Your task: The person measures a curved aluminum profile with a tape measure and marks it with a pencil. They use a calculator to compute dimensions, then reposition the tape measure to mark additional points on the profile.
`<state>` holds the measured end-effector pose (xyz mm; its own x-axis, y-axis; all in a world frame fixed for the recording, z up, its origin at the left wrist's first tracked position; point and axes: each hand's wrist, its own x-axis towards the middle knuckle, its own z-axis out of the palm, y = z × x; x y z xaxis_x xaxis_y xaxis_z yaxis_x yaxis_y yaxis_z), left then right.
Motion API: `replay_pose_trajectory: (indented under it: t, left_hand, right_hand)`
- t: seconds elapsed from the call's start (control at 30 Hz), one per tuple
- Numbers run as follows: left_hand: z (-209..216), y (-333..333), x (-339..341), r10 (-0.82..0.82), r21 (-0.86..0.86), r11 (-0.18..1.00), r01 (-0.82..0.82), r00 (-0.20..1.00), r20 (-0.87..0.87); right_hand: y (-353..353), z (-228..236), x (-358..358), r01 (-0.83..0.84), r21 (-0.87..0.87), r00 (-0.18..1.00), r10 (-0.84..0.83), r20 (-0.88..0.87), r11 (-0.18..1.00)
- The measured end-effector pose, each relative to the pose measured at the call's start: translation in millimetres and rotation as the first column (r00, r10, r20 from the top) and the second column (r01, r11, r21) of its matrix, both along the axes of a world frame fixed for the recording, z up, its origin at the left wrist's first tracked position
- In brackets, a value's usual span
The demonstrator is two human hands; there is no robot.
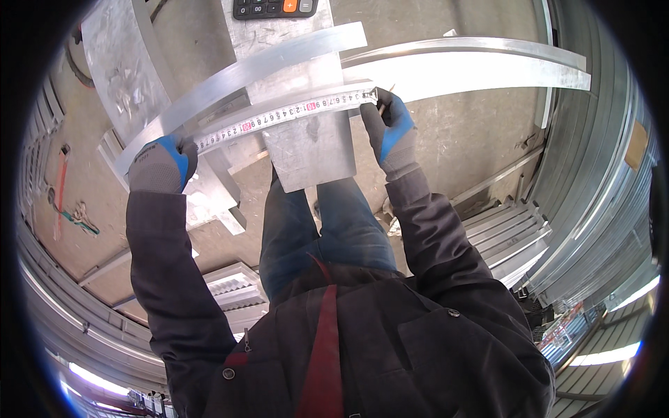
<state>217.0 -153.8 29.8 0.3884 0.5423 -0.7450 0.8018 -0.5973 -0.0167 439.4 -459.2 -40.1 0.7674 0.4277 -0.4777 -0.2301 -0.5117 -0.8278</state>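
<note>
A white tape measure [279,113] with black and red marks is stretched between my gloved hands, along a flat silvery metal bar [306,93]. At its left end my left hand [162,164], in a grey and blue glove, is closed round the tape; whether the case is inside the fist is hidden. My right hand [390,132], gloved alike, pinches the tape's tip at the bar's right end. A thin pointed thing sticks up by its fingers, too small to name. Just beyond the tape, a curved-looking metal strip [272,59] runs from my left hand to the upper middle.
Beneath the bar is a metal-topped support [310,157], close in front of my legs. A black calculator [274,8] lies at the far end. Another long bright profile [481,70] reaches right. Stacked metal profiles [505,233] stand at the right; a red-handled tool [63,177] lies on the floor at left.
</note>
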Motion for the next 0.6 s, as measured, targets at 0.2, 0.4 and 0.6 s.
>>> replay_pose_trajectory:
  t: [0.2, 0.4, 0.6]
  left_hand:
    - [0, -1, 3, -0.002, 0.006, 1.000, 0.002, 1.000, -0.017]
    - [0, 1, 6, -0.012, -0.012, 1.000, 0.011, 0.998, -0.069]
    - [-3, 3, 5, -0.003, -0.020, 1.000, 0.001, 0.998, -0.067]
  right_hand:
    - [1, 5, 2, 0.000, 0.005, 0.999, 0.000, -0.037, 1.000]
    - [2, 10, 6, -0.049, 0.006, 0.999, 0.049, 0.018, 0.999]
    - [12, 13, 8, 0.020, -0.227, 1.000, -0.023, -0.013, 0.974]
